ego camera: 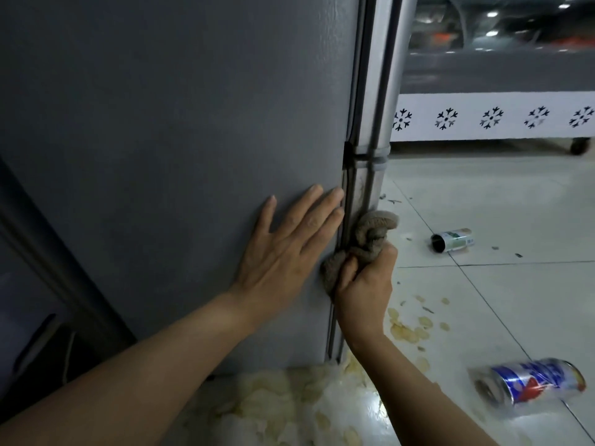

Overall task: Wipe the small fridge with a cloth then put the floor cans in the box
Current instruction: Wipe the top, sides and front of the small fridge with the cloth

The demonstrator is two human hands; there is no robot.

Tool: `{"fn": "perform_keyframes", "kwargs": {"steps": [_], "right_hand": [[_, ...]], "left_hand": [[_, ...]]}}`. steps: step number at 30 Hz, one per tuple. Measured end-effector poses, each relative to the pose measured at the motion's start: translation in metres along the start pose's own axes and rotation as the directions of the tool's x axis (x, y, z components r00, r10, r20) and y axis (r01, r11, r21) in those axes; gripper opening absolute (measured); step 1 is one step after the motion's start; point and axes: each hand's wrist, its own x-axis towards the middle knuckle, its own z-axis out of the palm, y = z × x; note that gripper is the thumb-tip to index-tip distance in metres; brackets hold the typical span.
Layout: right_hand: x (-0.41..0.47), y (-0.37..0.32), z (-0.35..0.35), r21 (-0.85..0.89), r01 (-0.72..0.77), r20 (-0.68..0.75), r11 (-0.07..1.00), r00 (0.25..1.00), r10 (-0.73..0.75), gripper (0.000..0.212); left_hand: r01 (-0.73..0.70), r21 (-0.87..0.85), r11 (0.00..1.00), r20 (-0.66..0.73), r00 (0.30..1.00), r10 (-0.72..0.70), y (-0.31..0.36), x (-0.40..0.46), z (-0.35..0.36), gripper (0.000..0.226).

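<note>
The small grey fridge [167, 123] fills the left and middle of the view, its side panel facing me. My left hand [286, 252] lies flat on that panel with fingers straight, near the front corner. My right hand [367, 281] grips a bunched brown cloth [363, 236] and holds it against the fridge's door edge. Two cans lie on their sides on the tiled floor: a green and white one [452, 240] farther off, and a blue, white and red one [531, 383] close by at the right. No box is in view.
Pale chips or flakes [409, 329] are scattered on the floor beside and in front of the fridge's base. A white display freezer [495, 117] with snowflake marks stands on wheels at the back right. A dark cabinet [38, 300] sits left of the fridge.
</note>
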Motion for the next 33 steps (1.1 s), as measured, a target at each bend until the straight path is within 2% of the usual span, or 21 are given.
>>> {"fn": "perform_keyframes", "kwargs": {"steps": [5,10,12,19,22,26,28,33], "right_hand": [[-0.044,0.036,0.003,-0.064,-0.147,0.07,0.987,0.986,0.152,0.028],[-0.078,0.066,0.004,-0.144,-0.243,0.109,0.959,0.96,0.259,0.019],[-0.089,0.076,0.006,-0.161,-0.284,0.115,0.945,0.946,0.303,0.022],[-0.129,0.107,0.012,-0.229,-0.473,0.164,0.851,0.842,0.513,0.023],[-0.137,0.115,0.011,-0.262,-0.509,0.209,0.82,0.8,0.563,0.023],[-0.136,0.115,0.011,-0.338,-0.506,0.217,0.794,0.779,0.589,0.026],[-0.135,0.113,0.01,-0.377,-0.539,0.215,0.754,0.741,0.637,0.023],[-0.126,0.111,0.003,-0.538,-0.623,0.179,0.568,0.573,0.799,0.031]], "left_hand": [[-0.027,0.017,0.999,0.008,1.0,0.027,0.009,-0.02,0.011,0.058],[-0.123,0.026,0.992,0.096,0.988,0.12,0.018,-0.051,0.025,0.059],[-0.142,0.025,0.99,0.13,0.982,0.137,0.023,-0.061,0.03,0.058],[-0.18,-0.007,0.984,0.225,0.958,0.177,0.037,-0.086,0.04,0.055],[-0.17,-0.028,0.985,0.229,0.958,0.172,0.039,-0.09,0.039,0.053],[-0.165,-0.051,0.985,0.271,0.947,0.173,0.042,-0.09,0.036,0.053],[-0.164,-0.05,0.985,0.332,0.928,0.171,0.044,-0.09,0.032,0.055],[-0.158,-0.088,0.984,0.474,0.862,0.18,0.045,-0.092,0.019,0.065]]}}
